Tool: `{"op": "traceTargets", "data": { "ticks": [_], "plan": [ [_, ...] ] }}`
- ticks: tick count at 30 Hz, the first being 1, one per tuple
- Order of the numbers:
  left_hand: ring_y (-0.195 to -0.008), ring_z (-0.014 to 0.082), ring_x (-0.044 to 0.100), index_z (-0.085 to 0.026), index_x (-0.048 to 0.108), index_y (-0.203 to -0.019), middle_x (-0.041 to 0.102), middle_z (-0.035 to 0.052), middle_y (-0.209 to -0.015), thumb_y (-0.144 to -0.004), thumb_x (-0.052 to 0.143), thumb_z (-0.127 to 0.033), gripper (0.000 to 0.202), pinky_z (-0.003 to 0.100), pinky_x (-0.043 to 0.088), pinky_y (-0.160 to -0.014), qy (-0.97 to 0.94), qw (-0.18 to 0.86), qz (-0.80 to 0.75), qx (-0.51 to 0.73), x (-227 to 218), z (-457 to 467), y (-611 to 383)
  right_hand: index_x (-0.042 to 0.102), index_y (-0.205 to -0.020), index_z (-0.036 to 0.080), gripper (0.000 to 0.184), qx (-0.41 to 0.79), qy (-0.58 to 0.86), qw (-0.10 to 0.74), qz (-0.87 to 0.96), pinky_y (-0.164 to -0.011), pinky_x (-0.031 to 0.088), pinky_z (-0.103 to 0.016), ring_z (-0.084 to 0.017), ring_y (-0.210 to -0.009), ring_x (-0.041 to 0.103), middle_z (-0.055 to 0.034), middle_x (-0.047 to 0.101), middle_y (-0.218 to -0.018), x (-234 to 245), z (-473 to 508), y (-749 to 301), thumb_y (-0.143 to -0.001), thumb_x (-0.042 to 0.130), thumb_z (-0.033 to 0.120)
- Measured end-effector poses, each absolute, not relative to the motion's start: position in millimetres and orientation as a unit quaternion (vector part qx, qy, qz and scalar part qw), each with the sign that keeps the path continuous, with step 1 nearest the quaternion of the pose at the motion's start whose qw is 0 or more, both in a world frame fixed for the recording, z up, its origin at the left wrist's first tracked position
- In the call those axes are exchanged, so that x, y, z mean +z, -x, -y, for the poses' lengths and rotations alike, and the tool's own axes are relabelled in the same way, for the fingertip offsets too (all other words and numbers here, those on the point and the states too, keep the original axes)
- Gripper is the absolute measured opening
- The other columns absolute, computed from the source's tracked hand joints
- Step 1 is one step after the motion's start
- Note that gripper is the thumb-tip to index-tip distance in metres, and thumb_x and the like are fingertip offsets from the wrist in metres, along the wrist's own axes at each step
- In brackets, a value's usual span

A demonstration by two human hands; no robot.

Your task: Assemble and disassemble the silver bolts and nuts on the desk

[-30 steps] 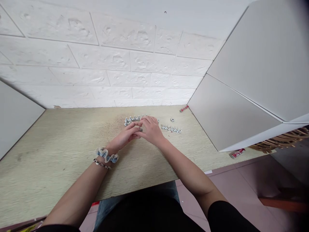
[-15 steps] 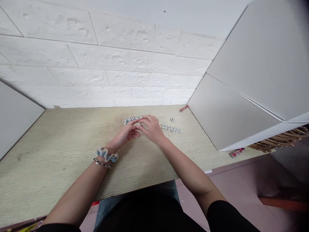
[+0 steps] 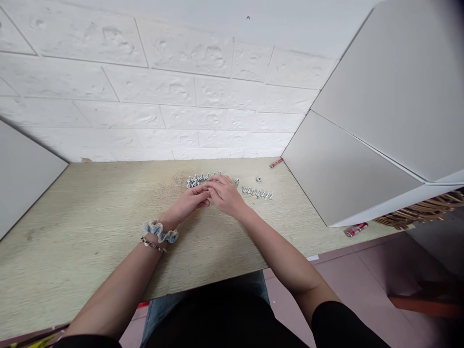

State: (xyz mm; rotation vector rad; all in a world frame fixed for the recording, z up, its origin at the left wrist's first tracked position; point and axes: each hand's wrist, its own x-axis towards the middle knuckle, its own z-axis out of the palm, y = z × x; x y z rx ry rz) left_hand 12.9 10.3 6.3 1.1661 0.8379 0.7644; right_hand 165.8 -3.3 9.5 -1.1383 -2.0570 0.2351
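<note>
My left hand (image 3: 188,203) and my right hand (image 3: 226,193) meet fingertip to fingertip over the middle of the wooden table (image 3: 90,232). Both have their fingers pinched together; whatever small part sits between them is hidden. Just behind the hands stands a row of small metal bolts (image 3: 197,179). A second row of bolts (image 3: 258,193) lies to the right of my right hand, and a single nut (image 3: 258,179) rests behind that row. My left wrist wears a blue scrunchie (image 3: 160,232) and a bracelet.
A grey cabinet panel (image 3: 340,174) juts over the table's right side. A red battery (image 3: 276,163) lies by the wall, another red battery (image 3: 356,229) under the panel's corner. White brick wall behind; a grey panel (image 3: 21,179) at left.
Both hands have lowered slightly back toward the table, fingers pressed closer together. The small metal piece seen between the fingertips half a second ago is now hidden.
</note>
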Motion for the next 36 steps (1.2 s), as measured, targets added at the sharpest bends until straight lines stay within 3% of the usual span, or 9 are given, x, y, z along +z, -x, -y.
{"op": "traceTargets", "data": {
  "ticks": [4,10,16,20,24,26,29,32,36],
  "plan": [
    [-0.068,0.0096,0.052,-0.016,0.063,-0.085,0.059,-0.0006,-0.076,-0.065,0.067,-0.033,0.027,0.025,0.043,-0.072,-0.549,0.661,-0.379,0.344,2.7,-10.7,-13.7,0.061,-0.099,0.02,0.022,0.105,0.437,0.371,0.812,-0.096,0.035,-0.036,-0.018,-0.104,0.048,-0.0054,0.056,-0.109,8.5,3.8,-165.0,-0.086,0.047,0.031],
    [-0.068,0.012,0.05,-0.014,0.064,-0.07,0.058,-0.0007,-0.069,-0.065,0.061,-0.026,0.013,0.026,0.041,-0.068,-0.653,0.575,-0.385,0.306,2.9,-11.3,-13.1,0.055,-0.111,0.022,0.043,0.122,0.454,0.358,0.807,-0.098,0.034,-0.039,-0.02,-0.111,0.045,-0.0066,0.052,-0.117,6.7,0.7,-166.1,-0.078,0.055,0.049],
    [-0.062,0.0111,0.044,-0.015,0.061,-0.064,0.05,-0.002,-0.06,-0.07,0.059,-0.039,0.025,0.026,0.039,-0.064,-0.677,0.54,-0.381,0.323,4.2,-12.4,-12.2,0.055,-0.113,0.023,0.054,0.13,0.495,0.361,0.779,-0.098,0.036,-0.041,-0.023,-0.113,0.043,-0.0065,0.05,-0.12,12.2,-2.6,-175.1,-0.071,0.058,0.057],
    [-0.062,0.0107,0.045,-0.016,0.065,-0.071,0.052,-0.0016,-0.062,-0.066,0.066,-0.042,0.027,0.026,0.04,-0.066,-0.634,0.56,-0.398,0.356,6.5,-12.7,-12.9,0.055,-0.112,0.022,0.049,0.096,0.503,0.373,0.773,-0.096,0.037,-0.041,-0.024,-0.112,0.044,-0.0068,0.052,-0.118,14.3,-7.7,-184.2,-0.072,0.061,0.05],
    [-0.066,0.0104,0.047,-0.016,0.068,-0.077,0.059,0.0008,-0.074,-0.062,0.07,-0.039,0.027,0.026,0.042,-0.069,-0.584,0.572,-0.418,0.397,4.1,-15.4,-12.1,0.052,-0.111,0.019,0.028,0.026,0.495,0.423,0.759,-0.093,0.038,-0.036,-0.02,-0.107,0.047,-0.008,0.055,-0.112,16.7,-8.8,-189.4,-0.085,0.043,0.025],
    [-0.067,0.0107,0.048,-0.016,0.068,-0.079,0.059,0.0011,-0.075,-0.063,0.069,-0.039,0.028,0.026,0.042,-0.069,-0.589,0.561,-0.427,0.396,2.1,-16.8,-11.4,0.052,-0.106,0.017,0.026,0.011,0.486,0.439,0.755,-0.089,0.039,-0.032,-0.018,-0.101,0.05,-0.0082,0.057,-0.106,18.0,-6.4,-188.1,-0.085,0.037,0.018],
    [-0.064,0.0115,0.047,-0.016,0.069,-0.079,0.058,-0.0002,-0.066,-0.066,0.066,-0.042,0.03,0.026,0.041,-0.066,-0.637,0.52,-0.433,0.37,0.9,-16.7,-11.2,0.053,-0.087,0.018,0.017,0.016,0.506,0.409,0.759,-0.076,0.041,-0.029,-0.017,-0.084,0.052,-0.0055,0.058,-0.088,18.7,-0.9,-181.8,-0.086,0.041,0.029],
    [-0.065,0.0134,0.049,-0.016,0.069,-0.079,0.06,-0.0005,-0.067,-0.07,0.06,-0.044,0.031,0.026,0.039,-0.065,-0.694,0.458,-0.438,0.342,2.3,-13.3,-12.8,0.05,-0.068,0.019,0.032,0.035,0.538,0.326,0.777,-0.064,0.037,-0.027,-0.015,-0.068,0.049,-0.0016,0.054,-0.069,16.9,2.6,-174.5,-0.084,0.045,0.046],
    [-0.071,0.0158,0.053,-0.017,0.069,-0.08,0.064,-0.0011,-0.073,-0.075,0.054,-0.04,0.028,0.025,0.039,-0.067,-0.752,0.386,-0.429,0.317,1.8,-9.3,-15.4,0.048,-0.057,0.019,0.048,0.062,0.562,0.244,0.787,-0.056,0.032,-0.026,-0.014,-0.061,0.048,-0.0014,0.053,-0.062,13.2,2.7,-169.3,-0.082,0.041,0.059]
  ]
}}
